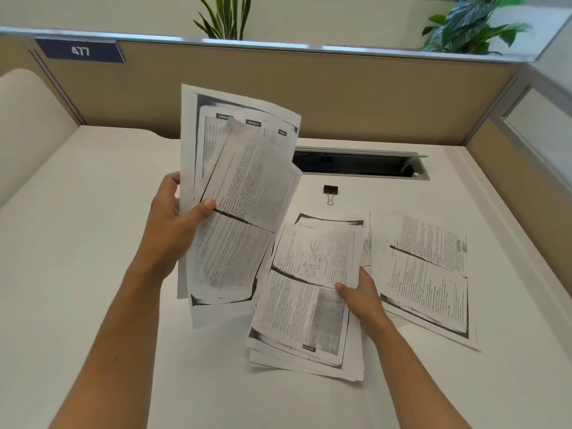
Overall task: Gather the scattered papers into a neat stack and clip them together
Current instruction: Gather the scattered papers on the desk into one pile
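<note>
My left hand [176,212] grips a loose, uneven bunch of photocopied papers [238,193] by its left edge and holds it upright above the desk. My right hand [360,297] pinches the right edge of a second bundle of papers [306,298], lifted slightly at a tilt, thumb on top. More printed sheets [430,274] lie flat on the desk to the right, partly under the second bundle. A black binder clip [330,193] lies on the desk beyond the papers, apart from both hands.
The white desk [93,212] sits inside tan cubicle walls [371,97]. An open cable slot [356,164] runs along the back of the desk behind the clip. Plants [470,23] stand above the partition. A label reading 477 [81,51] is on the left wall.
</note>
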A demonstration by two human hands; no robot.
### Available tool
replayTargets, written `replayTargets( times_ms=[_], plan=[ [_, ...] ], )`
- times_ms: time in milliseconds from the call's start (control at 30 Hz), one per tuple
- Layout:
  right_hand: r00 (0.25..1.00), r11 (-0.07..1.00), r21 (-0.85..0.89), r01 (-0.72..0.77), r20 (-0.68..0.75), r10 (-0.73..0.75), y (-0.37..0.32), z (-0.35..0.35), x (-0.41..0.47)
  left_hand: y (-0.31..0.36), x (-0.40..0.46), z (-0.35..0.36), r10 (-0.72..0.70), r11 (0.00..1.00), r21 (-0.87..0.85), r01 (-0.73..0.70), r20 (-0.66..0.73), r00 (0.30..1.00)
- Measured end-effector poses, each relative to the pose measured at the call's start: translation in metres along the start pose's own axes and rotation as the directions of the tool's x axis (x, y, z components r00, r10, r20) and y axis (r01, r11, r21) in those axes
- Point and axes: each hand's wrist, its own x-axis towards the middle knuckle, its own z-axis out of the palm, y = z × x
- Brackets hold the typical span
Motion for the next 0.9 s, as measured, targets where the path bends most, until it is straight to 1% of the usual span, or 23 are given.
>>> replayTargets(
  times_ms=[67, 133, 233, 300, 367, 400, 500, 567, 600, 667, 733, 800, 833, 900],
  plan=[
    [1.000, 1.000, 0.003, -0.003, 0.001, 0.003, 0.000, -0.001, -0.001, 0.002, -0.001, -0.004, 0.028, 1.000, 0.013, -0.028, -0.016, 0.999],
    [1.000, 1.000, 0.002, -0.011, 0.004, 0.011, 0.002, -0.003, -0.001, 0.008, -0.001, -0.010, 0.094, 0.995, 0.020, -0.094, -0.034, 0.995],
    [1.000, 1.000, -0.004, -0.010, 0.006, 0.010, 0.002, -0.003, 0.000, 0.026, -0.002, -0.015, 0.195, 0.980, -0.037, -0.197, -0.058, 0.979],
    [1.000, 1.000, -0.001, -0.015, 0.005, 0.015, 0.001, -0.002, -0.001, 0.031, -0.002, -0.011, 0.220, 0.969, -0.095, -0.227, -0.074, 0.973],
    [1.000, 1.000, 0.000, -0.019, 0.016, 0.019, 0.000, -0.001, 0.000, 0.021, 0.002, -0.002, 0.173, 0.971, -0.154, -0.185, -0.093, 0.981],
    [1.000, 1.000, -0.013, -0.017, 0.023, 0.018, -0.001, -0.001, 0.000, 0.009, 0.005, 0.004, 0.132, 0.977, -0.154, -0.145, -0.090, 0.987],
    [0.999, 0.999, 0.011, -0.032, 0.045, 0.031, 0.005, -0.001, 0.005, -0.037, 0.008, 0.031, -0.021, 0.995, -0.101, 0.020, -0.009, 1.000],
    [0.996, 0.992, 0.101, -0.078, 0.057, 0.072, 0.002, -0.002, 0.005, -0.070, 0.004, 0.050, -0.129, 0.989, -0.059, 0.132, 0.063, 0.990],
    [0.990, 0.981, 0.152, -0.124, 0.081, 0.113, -0.003, -0.002, 0.004, -0.085, 0.000, 0.059, -0.190, 0.980, -0.036, 0.194, 0.091, 0.978],
    [0.973, 0.947, 0.251, -0.200, 0.168, 0.161, -0.010, -0.005, 0.001, -0.114, -0.006, 0.071, -0.294, 0.955, 0.019, 0.295, 0.137, 0.946],
    [0.952, 0.910, 0.326, -0.255, 0.247, 0.178, -0.011, -0.007, 0.001, -0.137, -0.011, 0.080, -0.351, 0.935, 0.103, 0.339, 0.157, 0.923],
    [0.941, 0.899, 0.340, -0.277, 0.287, 0.181, -0.011, -0.008, 0.000, -0.150, -0.015, 0.088, -0.395, 0.914, 0.175, 0.367, 0.171, 0.903],
    [0.938, 0.903, 0.335, -0.268, 0.304, 0.165, -0.010, -0.007, 0.000, -0.152, -0.017, 0.092, -0.407, 0.906, 0.199, 0.373, 0.172, 0.897],
    [0.948, 0.926, 0.303, -0.226, 0.287, 0.137, -0.010, -0.003, -0.001, -0.154, -0.020, 0.098, -0.417, 0.893, 0.258, 0.369, 0.161, 0.895]
  ],
)
